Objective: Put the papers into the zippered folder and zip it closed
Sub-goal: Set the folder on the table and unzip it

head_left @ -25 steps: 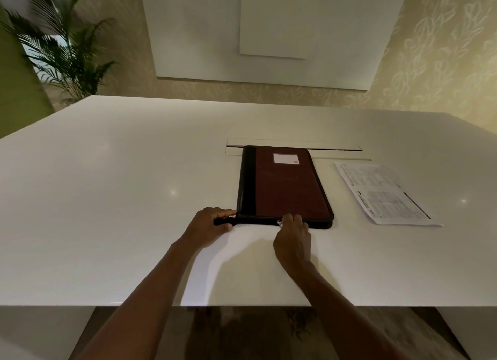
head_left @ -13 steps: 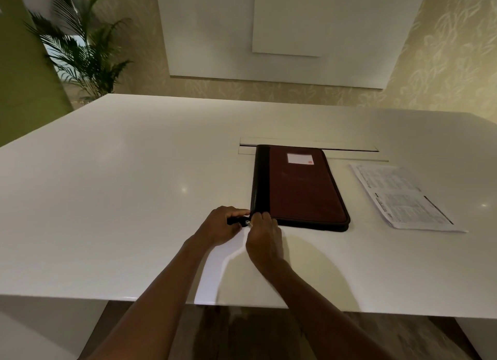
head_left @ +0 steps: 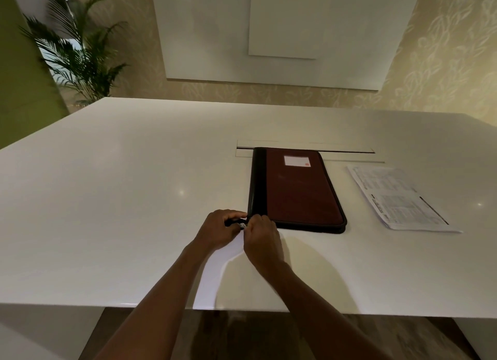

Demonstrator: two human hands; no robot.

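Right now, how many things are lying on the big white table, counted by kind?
Zippered folder: 1, dark red with a black spine and a white label.
Stack of printed papers: 1, lying to the right of the folder, apart from it; I cannot count the sheets.
Hands at the folder's near left corner: 2, left hand and right hand.
Total: 4

The worktop (head_left: 107,198) is white and glossy, with a long, narrow recessed slot (head_left: 304,149) set into its surface near the centre. A potted palm (head_left: 80,53) stands beyond the far left corner. A large white panel (head_left: 282,31) hangs on the wall (head_left: 443,63), which carries pale leaf-patterned wallpaper. A green surface (head_left: 18,90) borders the left edge.
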